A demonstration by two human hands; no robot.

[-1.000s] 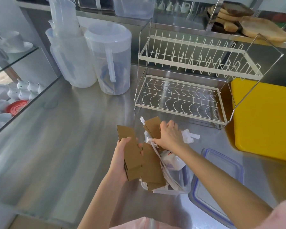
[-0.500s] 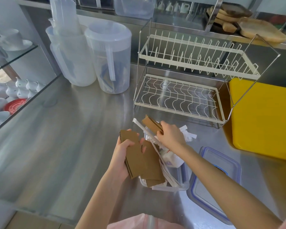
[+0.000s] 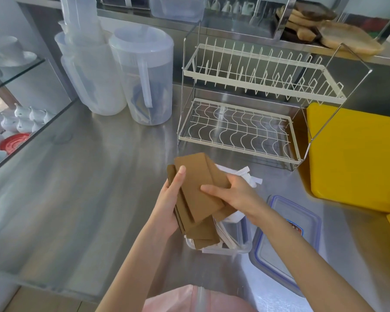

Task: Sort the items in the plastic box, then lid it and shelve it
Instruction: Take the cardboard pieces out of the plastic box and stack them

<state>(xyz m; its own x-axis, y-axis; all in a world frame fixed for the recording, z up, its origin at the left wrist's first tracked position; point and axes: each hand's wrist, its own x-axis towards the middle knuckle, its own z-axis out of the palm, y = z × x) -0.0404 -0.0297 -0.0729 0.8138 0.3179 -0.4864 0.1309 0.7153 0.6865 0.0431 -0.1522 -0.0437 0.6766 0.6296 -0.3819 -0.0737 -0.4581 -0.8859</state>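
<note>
Near the desk's front edge, above the open plastic box (image 3: 239, 235), left hand (image 3: 167, 208) and right hand (image 3: 234, 194) pinch a stack of brown cardboard sleeves (image 3: 198, 192), probably light, stiff, slippery, best gripped by the long edges; lid (image 3: 286, 242) lies beside.

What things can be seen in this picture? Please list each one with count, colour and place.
brown sleeves: several, brown, held above the box
plastic box: one, clear, under the hands
lid: one, clear with blue rim, right of the box
dish rack: one, cream, behind the box
pitchers: at least two, translucent, far left
board: one, yellow, right
left hand: holds the stack
right hand: grips the top sleeve
</note>
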